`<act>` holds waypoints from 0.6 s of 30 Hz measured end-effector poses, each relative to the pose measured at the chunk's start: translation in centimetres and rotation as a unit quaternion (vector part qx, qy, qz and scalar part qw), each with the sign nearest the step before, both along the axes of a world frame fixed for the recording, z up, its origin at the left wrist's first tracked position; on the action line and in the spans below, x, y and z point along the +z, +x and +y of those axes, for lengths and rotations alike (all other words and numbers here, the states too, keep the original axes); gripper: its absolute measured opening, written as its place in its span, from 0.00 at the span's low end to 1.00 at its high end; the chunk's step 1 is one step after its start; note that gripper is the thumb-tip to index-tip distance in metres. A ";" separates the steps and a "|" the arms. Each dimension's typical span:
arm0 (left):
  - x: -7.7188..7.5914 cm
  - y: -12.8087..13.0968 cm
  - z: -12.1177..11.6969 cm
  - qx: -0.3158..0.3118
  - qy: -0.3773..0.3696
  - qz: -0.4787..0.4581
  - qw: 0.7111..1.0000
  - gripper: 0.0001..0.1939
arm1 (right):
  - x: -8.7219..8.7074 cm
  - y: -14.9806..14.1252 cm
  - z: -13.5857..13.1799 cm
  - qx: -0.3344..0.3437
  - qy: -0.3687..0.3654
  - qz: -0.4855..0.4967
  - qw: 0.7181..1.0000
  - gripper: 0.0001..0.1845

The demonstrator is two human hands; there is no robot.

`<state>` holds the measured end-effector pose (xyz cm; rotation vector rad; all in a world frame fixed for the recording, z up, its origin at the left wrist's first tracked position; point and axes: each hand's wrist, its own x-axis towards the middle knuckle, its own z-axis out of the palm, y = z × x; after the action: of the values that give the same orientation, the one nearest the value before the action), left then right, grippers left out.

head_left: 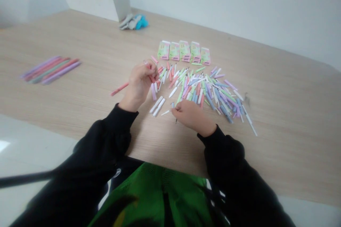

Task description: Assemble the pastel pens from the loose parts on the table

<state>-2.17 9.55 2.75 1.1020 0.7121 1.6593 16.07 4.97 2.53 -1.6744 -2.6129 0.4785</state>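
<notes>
My left hand (141, 79) is raised over the left end of a pile of pen parts (197, 85), its fingers closed on a small coral pen part (152, 78), mostly hidden. By its wrist lies a coral pen (119, 88). Low at the pile's near edge, my right hand (190, 113) pinches a small pen part; a slim white tip (165, 112) shows at its fingertips, blurred. Two white pen barrels (159, 107) lie side by side between my hands. The pile mixes white, green, coral, purple and blue pieces.
Several small green-and-pink boxes (179, 51) stand in a row behind the pile. Several long coloured pens (50, 70) lie together at the left. Farther back are a white box (93, 0) and a grey and blue cloth bundle (134, 22), near the wall.
</notes>
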 end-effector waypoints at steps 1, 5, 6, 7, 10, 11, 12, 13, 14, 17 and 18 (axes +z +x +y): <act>-0.1 0.1 0.0 -0.002 0.008 0.004 1.000 0.15 | 0.0 0.0 -0.1 -0.021 -0.001 -0.017 1.000 0.19; -0.3 0.6 -0.3 -0.023 0.035 0.028 0.999 0.14 | -0.5 0.4 -0.3 -0.074 -0.002 -0.071 0.995 0.16; -0.4 0.7 -0.4 -0.022 0.038 0.039 0.998 0.14 | -0.6 0.4 -0.3 -0.076 -0.003 -0.080 0.994 0.16; -0.4 0.7 -0.4 -0.018 0.042 0.052 0.998 0.13 | -0.8 0.2 -0.3 -0.075 0.000 -0.088 0.993 0.16; -0.7 0.9 -0.5 0.003 0.058 0.084 0.995 0.11 | -1.1 -0.3 -0.2 -0.067 0.013 -0.096 0.993 0.16; -0.8 1.0 -0.6 0.005 0.061 0.092 0.994 0.10 | -1.2 -0.5 -0.1 -0.063 0.016 -0.095 0.993 0.16; -0.8 1.0 -0.6 0.005 0.062 0.099 0.993 0.09 | -1.3 -0.7 0.0 -0.061 0.016 -0.093 0.994 0.15; -0.9 1.0 -0.7 0.003 0.062 0.106 0.992 0.08 | -1.4 -0.8 0.0 -0.061 0.015 -0.091 0.994 0.15; -0.9 1.1 -0.8 0.001 0.061 0.113 0.992 0.08 | -1.5 -0.8 0.1 -0.063 0.013 -0.090 0.994 0.14; -0.8 1.2 -1.0 -0.003 0.060 0.128 0.990 0.08 | -1.8 -0.8 0.4 -0.076 0.008 -0.082 0.994 0.16; -0.7 1.2 -1.0 -0.006 0.062 0.129 0.990 0.08 | -1.9 -0.7 0.5 -0.078 0.006 -0.079 0.994 0.16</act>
<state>-0.93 8.53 2.00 1.4248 0.7733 1.5838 15.39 5.48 0.62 -1.9702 -2.5509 0.3398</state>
